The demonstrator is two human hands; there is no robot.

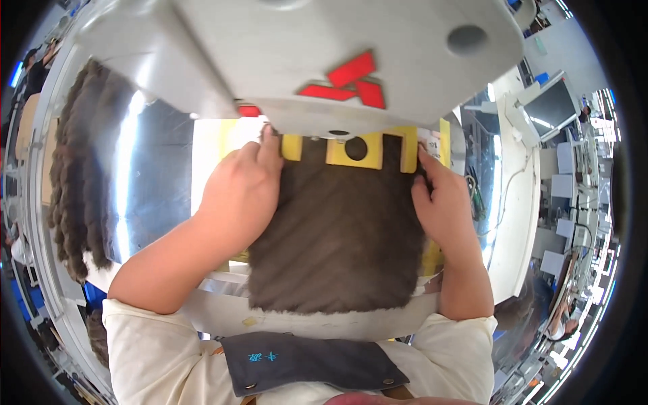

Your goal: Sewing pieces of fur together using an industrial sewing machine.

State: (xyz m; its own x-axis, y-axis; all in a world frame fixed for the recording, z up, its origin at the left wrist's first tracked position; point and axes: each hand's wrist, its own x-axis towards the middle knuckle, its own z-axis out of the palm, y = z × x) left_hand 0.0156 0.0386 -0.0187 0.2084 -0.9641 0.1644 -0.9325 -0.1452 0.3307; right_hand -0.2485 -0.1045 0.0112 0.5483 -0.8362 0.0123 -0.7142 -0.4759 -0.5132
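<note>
A dark brown fur piece [337, 236] lies flat in front of me, its far end running under a white machine head. Yellow plates with square edges [368, 160] show against its far end, one with a round dark hole. My left hand [244, 181] is at the fur's far left corner, index finger stretched along the edge and the other fingers curled against it. At the far right corner my right hand [443, 197] is closed, thumb and forefinger on the fur's edge beside a yellow plate. Both hands' fingertips are partly hidden.
The white machine head [412, 47] with red marks hangs low above my fingers. Several brown fur strips [77, 169] hang at the left, by a shiny metal surface [158, 182]. On the right stand a white table [518, 223] and a monitor [555, 104].
</note>
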